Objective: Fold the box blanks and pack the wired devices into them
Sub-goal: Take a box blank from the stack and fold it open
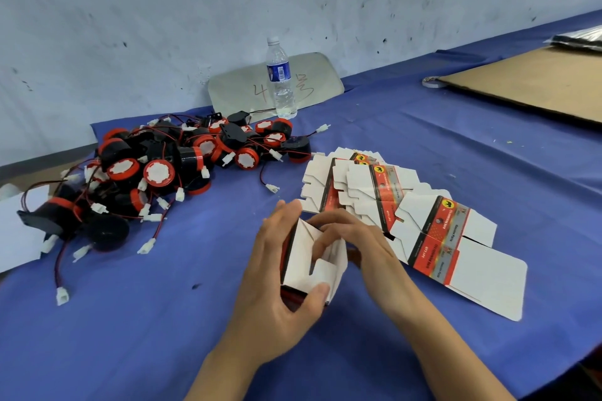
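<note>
The left hand (277,273) holds a half-made box (311,262) near the front of the blue table (163,319). Its fingers wrap the far side & the thumb presses the near white flap. The right hand (355,238) has its fingers curled on the top flaps, pushing them in.

Just right of the box lies a fan of flat blanks (391,202), white w/ red print. The devices (156,169), black & red w/ thin wires, sit in a big pile on the left, well apart from the box. None is packed yet.

The step now looks like closing the box bottom. To do it well: keep the box square w/ the left hand, don't squeeze hard or the sides bend. Fold the small flaps first, then tuck the tab in its slot till it sits flat. Then grab 1 device; watch the wires, they look tangled.
</note>
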Motion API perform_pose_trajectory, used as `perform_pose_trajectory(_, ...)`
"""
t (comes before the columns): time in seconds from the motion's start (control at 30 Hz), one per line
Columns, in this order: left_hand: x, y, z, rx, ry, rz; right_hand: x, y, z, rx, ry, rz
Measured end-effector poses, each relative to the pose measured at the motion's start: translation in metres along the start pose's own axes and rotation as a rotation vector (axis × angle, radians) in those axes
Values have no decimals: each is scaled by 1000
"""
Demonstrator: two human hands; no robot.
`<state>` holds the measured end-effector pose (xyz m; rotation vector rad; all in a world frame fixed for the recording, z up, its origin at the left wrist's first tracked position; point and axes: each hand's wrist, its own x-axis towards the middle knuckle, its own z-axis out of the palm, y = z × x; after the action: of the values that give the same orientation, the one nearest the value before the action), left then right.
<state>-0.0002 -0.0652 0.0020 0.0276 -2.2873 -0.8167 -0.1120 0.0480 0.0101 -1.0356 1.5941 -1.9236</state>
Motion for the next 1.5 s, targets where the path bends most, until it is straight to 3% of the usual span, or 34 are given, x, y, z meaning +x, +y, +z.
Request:
perform_pose_trajectory(0.2, 2, -4, -12, -148, -64, -149, 0, 2, 3, -4, -82, 24)
perform_pose_trajectory(0.3, 1, -3, -10, -100, -21, -147, 0, 4, 5, 66, -81, 138)
perform_pose_trajectory(0.47, 0, 4, -4, -46, 69, -112, -6, 0, 8, 289, -229, 310)
perform_pose_trajectory(0.7, 0, -1, -10, -52, -93, -132, -3, -1, 0, 216, -185, 174)
perform_pose_trajectory(0.87, 1, -1, -9, -123, -41, -112, -3, 0, -3, 226, -231, 141)
perform_pose_trajectory(1.2, -2, -3, -4, 117, -46, 27, -1, 4, 1, 181, -198, 135)
perform_pose_trajectory(1.5, 1, -3, 1, 89, 6, 31, -1, 2, 1, 171, -182, 149)
